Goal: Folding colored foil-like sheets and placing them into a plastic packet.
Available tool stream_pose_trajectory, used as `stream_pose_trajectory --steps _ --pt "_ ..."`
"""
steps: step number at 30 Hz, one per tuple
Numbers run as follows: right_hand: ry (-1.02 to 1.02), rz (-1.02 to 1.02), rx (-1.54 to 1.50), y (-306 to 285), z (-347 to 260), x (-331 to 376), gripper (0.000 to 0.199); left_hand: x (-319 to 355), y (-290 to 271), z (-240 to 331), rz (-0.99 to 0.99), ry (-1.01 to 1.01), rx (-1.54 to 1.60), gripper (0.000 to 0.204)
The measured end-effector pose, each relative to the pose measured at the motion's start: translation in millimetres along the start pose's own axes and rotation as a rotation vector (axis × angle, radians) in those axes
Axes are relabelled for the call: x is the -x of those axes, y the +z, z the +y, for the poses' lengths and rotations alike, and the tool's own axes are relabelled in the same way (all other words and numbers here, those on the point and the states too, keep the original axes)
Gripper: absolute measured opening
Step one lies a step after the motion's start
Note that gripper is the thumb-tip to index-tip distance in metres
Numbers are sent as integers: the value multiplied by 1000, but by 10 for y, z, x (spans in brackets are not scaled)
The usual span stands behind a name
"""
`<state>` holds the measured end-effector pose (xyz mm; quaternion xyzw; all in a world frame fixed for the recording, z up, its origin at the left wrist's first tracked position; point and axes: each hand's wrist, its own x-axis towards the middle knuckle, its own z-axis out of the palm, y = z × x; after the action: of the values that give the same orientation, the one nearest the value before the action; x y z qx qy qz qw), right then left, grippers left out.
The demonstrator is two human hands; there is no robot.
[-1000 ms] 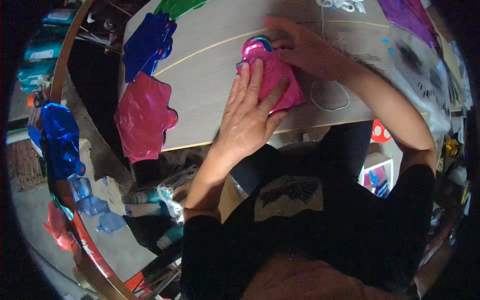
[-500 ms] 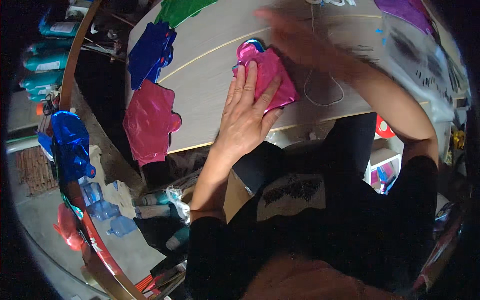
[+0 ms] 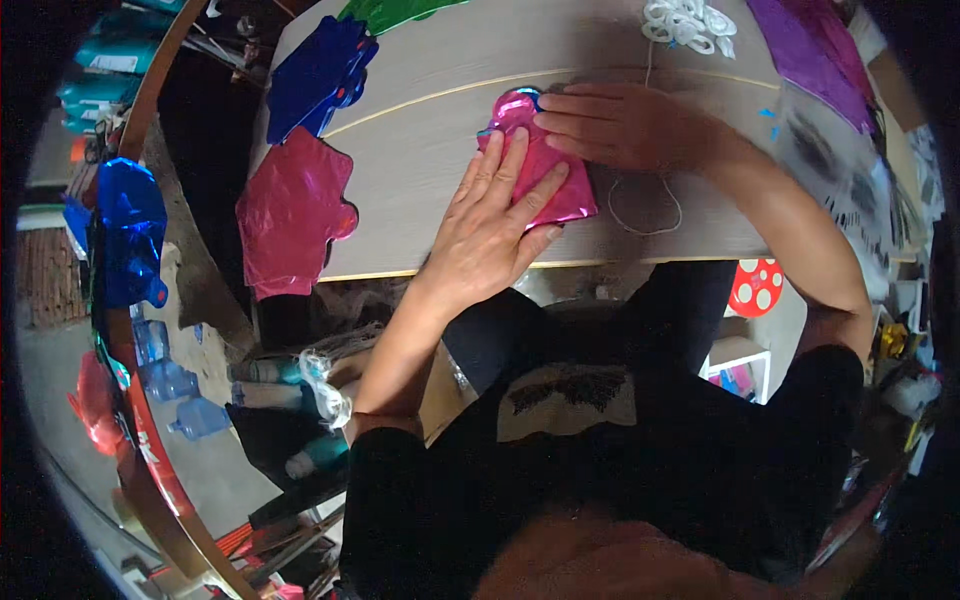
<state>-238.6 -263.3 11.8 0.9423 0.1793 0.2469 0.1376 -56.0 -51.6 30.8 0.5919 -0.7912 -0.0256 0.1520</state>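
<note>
A pink foil piece, looking like a flat foil balloon (image 3: 572,200), lies on the pale wooden table (image 3: 420,190); its rounded top end shows a shiny blue edge. My left hand (image 3: 485,225) rests flat on its left side with fingers spread. Reaching in from the right, my right hand (image 3: 630,125) has its fingers stretched out at the foil's upper right edge. Whether those fingertips press on it or hover just above, I cannot tell. A thin white string (image 3: 645,231) curls on the table right of the foil, partly hidden under my right hand.
Left on the table are stacks of blue foil (image 3: 312,80) and magenta foil (image 3: 292,210), with green foil (image 3: 405,14) behind. White string loops (image 3: 690,22), purple foil (image 3: 812,60) and a clear plastic bag (image 3: 825,165) lie right. Bottles (image 3: 200,418) stand on the floor.
My right hand has come down and toward me, from above the far table to the foil's upper right edge. My left hand stays flat on the foil. The view has shifted slightly.
</note>
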Motion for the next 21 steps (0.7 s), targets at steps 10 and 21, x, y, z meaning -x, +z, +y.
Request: stream_pose_trajectory --steps 10,21 --pt "108 -234 2 -164 -49 5 44 -21 5 12 -31 -5 -36 58" --pt "359 -432 -186 -429 -357 -181 58 29 -6 -1 -4 -4 -27 71"
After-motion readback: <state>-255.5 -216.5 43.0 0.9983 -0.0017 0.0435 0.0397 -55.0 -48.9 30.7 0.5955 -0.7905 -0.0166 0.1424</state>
